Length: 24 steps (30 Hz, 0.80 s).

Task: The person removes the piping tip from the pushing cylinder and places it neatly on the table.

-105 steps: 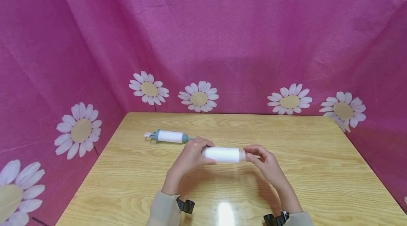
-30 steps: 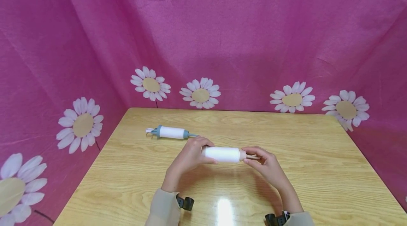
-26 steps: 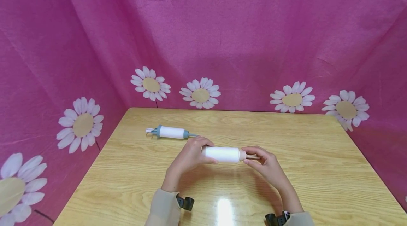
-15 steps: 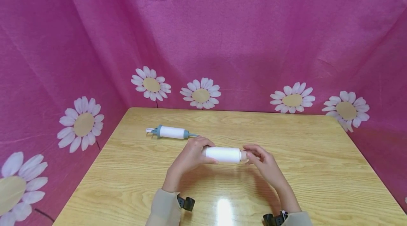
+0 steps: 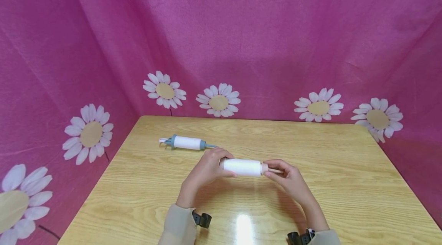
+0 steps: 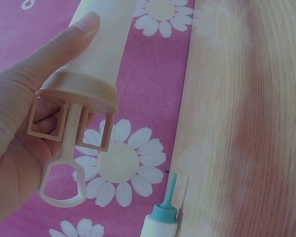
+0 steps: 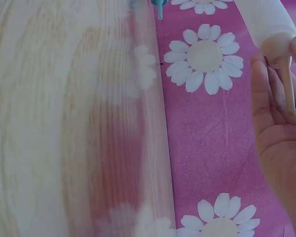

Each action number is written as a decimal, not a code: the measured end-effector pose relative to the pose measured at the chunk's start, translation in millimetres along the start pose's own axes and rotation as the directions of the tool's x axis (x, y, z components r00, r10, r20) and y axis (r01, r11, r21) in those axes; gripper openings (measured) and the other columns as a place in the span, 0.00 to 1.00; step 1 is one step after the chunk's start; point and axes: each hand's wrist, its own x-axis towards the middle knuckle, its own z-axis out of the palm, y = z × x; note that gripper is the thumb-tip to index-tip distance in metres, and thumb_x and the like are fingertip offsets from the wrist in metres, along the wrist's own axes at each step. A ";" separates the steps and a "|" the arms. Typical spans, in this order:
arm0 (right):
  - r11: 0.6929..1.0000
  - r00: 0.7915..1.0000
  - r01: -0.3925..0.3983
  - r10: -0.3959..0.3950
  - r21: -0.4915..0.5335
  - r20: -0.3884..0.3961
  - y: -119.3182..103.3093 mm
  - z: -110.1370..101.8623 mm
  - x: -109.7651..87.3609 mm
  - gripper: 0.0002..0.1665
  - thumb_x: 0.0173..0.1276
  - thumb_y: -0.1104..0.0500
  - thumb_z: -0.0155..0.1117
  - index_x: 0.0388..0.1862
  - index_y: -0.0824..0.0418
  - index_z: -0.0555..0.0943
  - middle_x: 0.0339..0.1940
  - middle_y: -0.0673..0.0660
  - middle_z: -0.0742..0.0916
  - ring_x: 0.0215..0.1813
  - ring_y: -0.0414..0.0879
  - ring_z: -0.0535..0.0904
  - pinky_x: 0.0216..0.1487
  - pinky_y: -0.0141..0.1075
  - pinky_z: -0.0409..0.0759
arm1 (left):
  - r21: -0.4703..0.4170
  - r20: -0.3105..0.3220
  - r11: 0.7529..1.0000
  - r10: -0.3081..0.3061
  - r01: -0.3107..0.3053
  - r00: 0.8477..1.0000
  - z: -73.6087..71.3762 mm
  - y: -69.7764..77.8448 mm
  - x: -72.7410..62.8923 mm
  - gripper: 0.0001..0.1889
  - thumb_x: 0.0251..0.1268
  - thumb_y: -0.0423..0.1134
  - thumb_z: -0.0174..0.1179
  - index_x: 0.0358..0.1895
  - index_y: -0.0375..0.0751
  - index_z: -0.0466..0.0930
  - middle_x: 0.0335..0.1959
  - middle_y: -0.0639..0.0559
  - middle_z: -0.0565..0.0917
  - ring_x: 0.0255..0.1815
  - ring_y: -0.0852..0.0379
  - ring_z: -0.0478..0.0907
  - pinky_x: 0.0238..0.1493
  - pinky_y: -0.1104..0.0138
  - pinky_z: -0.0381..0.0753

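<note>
Level above the table, a large syringe has a white barrel, beige ends and a thin nozzle pointing right. My left hand grips its left end. The left wrist view shows the thumb along the barrel and the beige collar with two square finger loops and a plunger ring below the palm. My right hand pinches the beige nozzle cap with its fingertips. Between its fingers the nozzle sticks out toward the palm. A second syringe, white with blue-green ends, lies behind my left hand.
The wooden table has light grain and a bright glare spot near its front. A magenta curtain with white daisies stands behind it and along both sides. Black straps with small cameras sit on both wrists.
Half a second ago my right fingers were bunched over the nozzle; now they have turned and spread on the cap, with the nozzle showing between them. My left hand holds the barrel steady.
</note>
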 end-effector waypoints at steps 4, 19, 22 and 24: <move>0.996 0.996 0.085 -0.085 -0.028 -0.007 1.4 -1.1 -1.5 0.19 0.66 0.61 0.67 0.55 0.64 0.80 0.51 0.63 0.86 0.48 0.30 0.82 0.47 0.28 0.85 | -0.005 0.000 1.000 0.001 -0.001 1.000 0.2 -0.7 -0.1 0.23 0.43 0.47 0.78 0.44 0.44 0.85 0.42 0.53 0.87 0.43 0.60 0.79 0.46 0.68 0.83; 0.996 0.997 0.070 -0.071 -0.047 -0.009 -0.5 -2.9 -3.7 0.21 0.66 0.59 0.67 0.56 0.64 0.80 0.47 0.63 0.87 0.46 0.35 0.83 0.49 0.24 0.83 | -0.032 -0.012 0.999 -0.001 0.001 1.000 0.7 -2.9 -2.0 0.21 0.43 0.44 0.79 0.43 0.43 0.85 0.41 0.53 0.87 0.42 0.60 0.78 0.46 0.67 0.82; 0.997 0.999 0.041 -0.041 -0.063 -0.005 -0.7 -3.6 -4.1 0.21 0.66 0.58 0.67 0.57 0.63 0.80 0.48 0.63 0.87 0.46 0.32 0.82 0.49 0.24 0.82 | -0.024 -0.011 1.000 -0.014 0.014 1.000 0.9 -3.2 -2.8 0.22 0.43 0.44 0.79 0.44 0.43 0.85 0.41 0.53 0.87 0.42 0.60 0.78 0.46 0.67 0.82; 0.997 1.000 0.029 -0.030 -0.072 -0.002 -0.2 -4.7 -4.2 0.22 0.66 0.57 0.67 0.57 0.62 0.79 0.48 0.63 0.87 0.46 0.31 0.81 0.49 0.24 0.82 | -0.018 -0.010 1.000 -0.024 0.023 1.000 0.8 -3.4 -3.5 0.22 0.43 0.45 0.79 0.44 0.43 0.85 0.41 0.54 0.86 0.42 0.60 0.78 0.46 0.67 0.82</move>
